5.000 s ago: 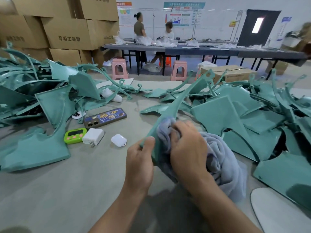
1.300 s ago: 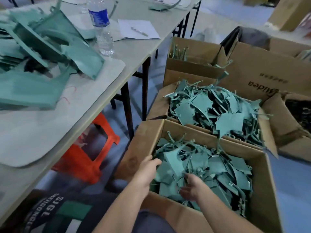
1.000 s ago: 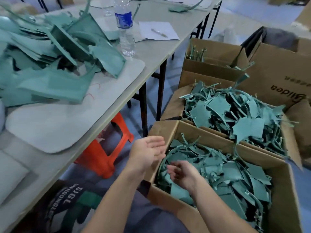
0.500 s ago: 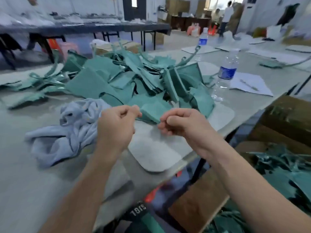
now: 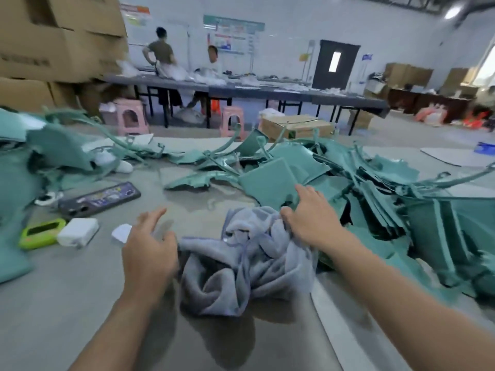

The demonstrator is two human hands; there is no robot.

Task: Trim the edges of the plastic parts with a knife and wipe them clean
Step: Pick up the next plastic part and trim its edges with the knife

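A crumpled grey-blue cloth (image 5: 241, 266) lies on the grey table (image 5: 67, 303) in front of me. My right hand (image 5: 308, 215) reaches over the cloth's far right edge, its fingers stretched toward a flat green plastic part (image 5: 267, 183) at the near edge of a large pile of green plastic parts (image 5: 401, 196). My left hand (image 5: 150, 250) hovers just left of the cloth with fingers spread, holding nothing. No knife is visible.
A second pile of green parts (image 5: 40, 156) sits at the left. A phone (image 5: 99, 199), a green timer (image 5: 41, 234), a white charger (image 5: 77, 231) and a small white case (image 5: 122, 232) lie left of my hands. People work at a far table (image 5: 241, 89).
My view swung from the boxes of parts beside the table back to the tabletop. Both hands, curled half a second ago, have opened; the right hand has reached to the pile.
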